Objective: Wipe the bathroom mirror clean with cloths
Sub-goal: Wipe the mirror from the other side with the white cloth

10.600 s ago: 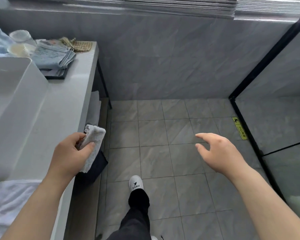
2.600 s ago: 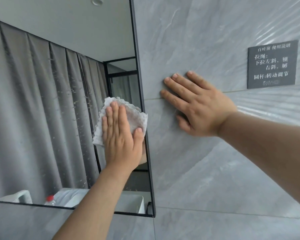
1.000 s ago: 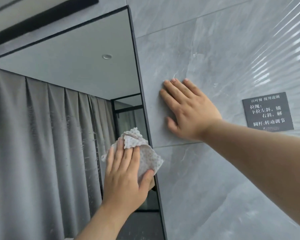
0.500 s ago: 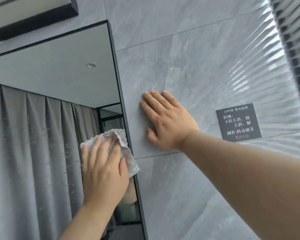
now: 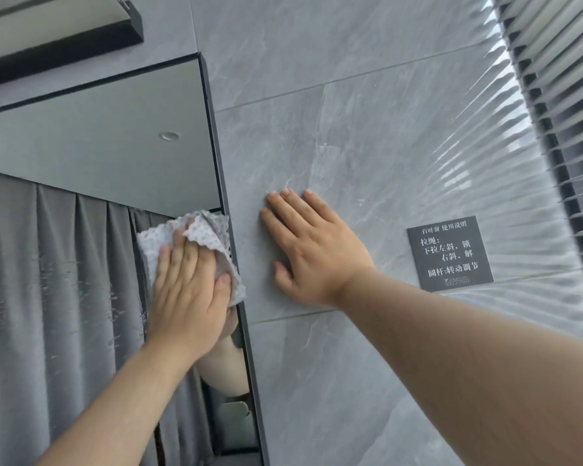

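Observation:
The bathroom mirror (image 5: 81,264) fills the left half of the head view, with a thin black frame and water streaks on the glass over the reflected grey curtain. My left hand (image 5: 189,290) presses a white dotted cloth (image 5: 212,233) flat against the glass, right beside the mirror's right edge, fingers straight. The cloth's crumpled top corner sticks out above my fingertips. My right hand (image 5: 313,250) lies flat on the grey wall tile just right of the mirror frame, fingers spread.
A small black sign with white writing (image 5: 450,252) hangs on the grey tiled wall (image 5: 350,112) to the right. Window blinds (image 5: 559,79) run down the far right. A dark ledge or light bar (image 5: 58,35) sits above the mirror.
My left hand and the cloth have slid up the right edge of the mirror over the last second. My right hand stays planted on the same tile. The view has tilted upward.

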